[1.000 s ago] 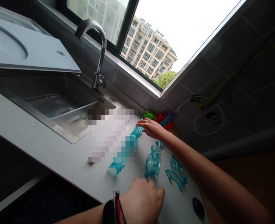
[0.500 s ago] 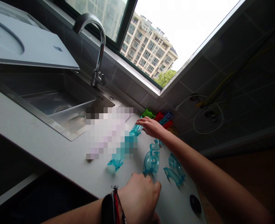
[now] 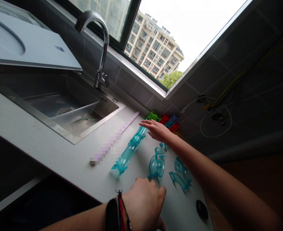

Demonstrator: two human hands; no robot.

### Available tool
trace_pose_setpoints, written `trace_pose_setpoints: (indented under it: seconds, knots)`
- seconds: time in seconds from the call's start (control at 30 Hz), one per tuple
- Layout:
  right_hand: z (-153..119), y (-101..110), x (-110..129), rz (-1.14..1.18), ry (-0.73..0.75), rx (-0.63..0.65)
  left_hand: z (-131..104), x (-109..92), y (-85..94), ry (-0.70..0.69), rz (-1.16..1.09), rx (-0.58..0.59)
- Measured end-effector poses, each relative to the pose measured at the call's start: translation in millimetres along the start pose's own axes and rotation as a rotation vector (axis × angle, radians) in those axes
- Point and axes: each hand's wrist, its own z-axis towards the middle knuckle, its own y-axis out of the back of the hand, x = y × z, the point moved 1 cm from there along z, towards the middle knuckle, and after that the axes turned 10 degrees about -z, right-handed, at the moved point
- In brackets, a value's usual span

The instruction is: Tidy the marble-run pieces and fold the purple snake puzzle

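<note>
A straight run of clear teal plastic track pieces (image 3: 129, 152) lies on the counter. At its far end my right hand (image 3: 156, 129) reaches over it with fingers stretched out, touching or just above the last piece. Low in the view my left hand (image 3: 145, 202), with a dark band and a red cord at the wrist, is curled with the knuckles up; its fingertips and anything in them are hidden. Between the hands sits a curved teal track piece (image 3: 156, 166), with more curved teal pieces (image 3: 180, 181) to the right, partly behind my right forearm.
A pale purple strip (image 3: 107, 146), partly pixelated, lies left of the track. Green, red and blue plastic blocks (image 3: 153, 116) stand by the wall. A steel sink (image 3: 83, 138) with a tap (image 3: 104, 51) is at left, beside a white panel (image 3: 42, 48). A black round object (image 3: 202, 209) rests near the right edge.
Pixelation over the strip and track has shrunk, so more of both shows. My hands and the pieces stay nearly where they were; the view shifts very slightly.
</note>
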Motion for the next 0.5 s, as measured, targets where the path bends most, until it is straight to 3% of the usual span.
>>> trace_pose_setpoints:
  seconds: [0.2, 0.37, 0.43, 0.5]
  knots:
    - [-21.8, 5.1, -25.0, 0.117, -0.179, -0.06, 4.7, 4.4, -7.9, -0.017, 0.01, -0.027]
    - [-75.2, 8.7, -52.0, 0.292, -0.494, -0.174, 21.0, 11.1, -15.8, -0.009, 0.033, -0.059]
    - [-106.2, 1.8, -42.7, 0.373, -0.644, -0.26, 30.1, 16.2, -18.6, 0.019, 0.02, -0.105]
    - [-137.4, -12.8, -17.6, 0.464, -0.746, -0.33, 38.9, 22.5, -20.4, 0.054, -0.008, -0.15]
